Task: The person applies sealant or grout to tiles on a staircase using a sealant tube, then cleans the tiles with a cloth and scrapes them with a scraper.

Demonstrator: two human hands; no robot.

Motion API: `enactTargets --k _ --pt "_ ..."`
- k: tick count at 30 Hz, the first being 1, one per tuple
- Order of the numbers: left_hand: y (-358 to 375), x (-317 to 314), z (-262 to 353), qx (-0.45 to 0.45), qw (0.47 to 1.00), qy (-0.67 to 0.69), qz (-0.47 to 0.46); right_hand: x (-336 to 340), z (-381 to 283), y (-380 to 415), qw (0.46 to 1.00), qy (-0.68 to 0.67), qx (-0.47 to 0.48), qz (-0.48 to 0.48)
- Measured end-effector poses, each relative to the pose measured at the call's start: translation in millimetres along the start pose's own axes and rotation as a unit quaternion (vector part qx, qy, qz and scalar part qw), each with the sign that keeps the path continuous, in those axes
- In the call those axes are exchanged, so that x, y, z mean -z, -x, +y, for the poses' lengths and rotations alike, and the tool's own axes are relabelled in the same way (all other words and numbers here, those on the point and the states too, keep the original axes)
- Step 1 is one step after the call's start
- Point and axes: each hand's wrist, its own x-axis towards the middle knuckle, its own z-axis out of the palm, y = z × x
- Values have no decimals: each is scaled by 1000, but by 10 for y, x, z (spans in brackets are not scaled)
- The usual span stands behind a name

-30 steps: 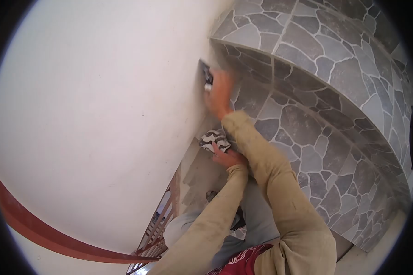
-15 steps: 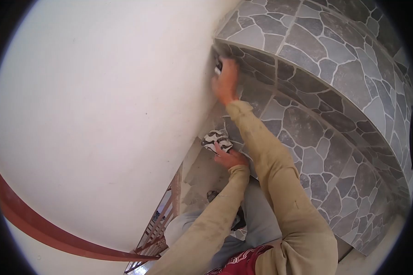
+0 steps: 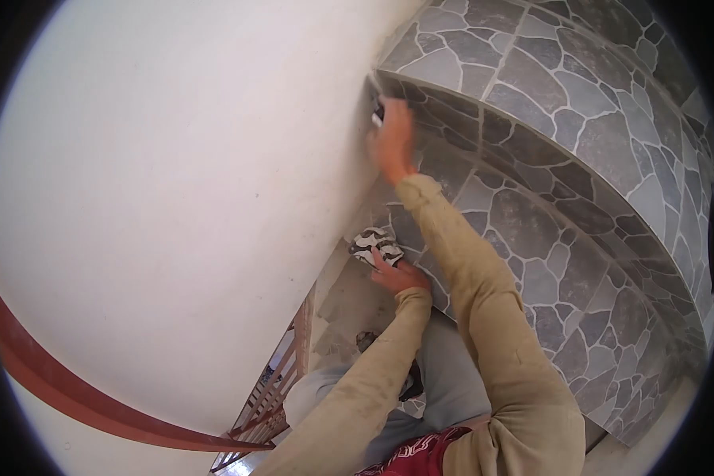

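Note:
My right hand reaches up to the corner where the white wall meets the stair riser. It is closed round a small dark and white object, blurred and mostly hidden by the fingers, so its kind does not show. Lower down, near the foot of the wall, my left hand grips a bunched cloth with a white, black and brown pattern. The cloth lies close to the stone-patterned tread.
Curved steps with grey stone-look tiles rise on the right. A red-brown band curves along the wall at lower left, near a brown metal railing. My bent legs are below my arms.
My right hand stays at the wall corner, still blurred by motion, with only a slight shift. My left hand and the cloth keep their place. The view has moved very slightly.

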Motion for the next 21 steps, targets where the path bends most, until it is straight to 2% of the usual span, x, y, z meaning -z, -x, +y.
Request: enactTargets --k 2,3,5,7,10,14,17,19,21 --pt "14 -72 -1 -4 1000 19 4 82 -175 112 997 -2 -17 -69" --pt "2 -97 -24 8 1000 -2 2 75 -117 51 997 -1 -15 -74" --pt "-14 -90 -54 17 1000 -26 5 -2 13 -144 1000 14 9 2" --pt "7 -73 -65 -29 999 -9 26 -21 28 -154 1000 10 4 -5" --pt "9 -77 -75 5 1000 22 11 45 38 -160 1000 11 26 -11" --pt "-3 4 20 -24 999 29 9 21 -50 70 997 8 78 -18" --pt "-6 -11 57 20 999 30 -12 -23 -68 -13 998 4 54 11" --pt "-3 -10 -33 6 999 -31 -22 -34 -72 -53 999 -9 33 4" --pt "-21 -49 -64 -12 1000 -8 -8 4 -108 -119 999 -14 27 9"
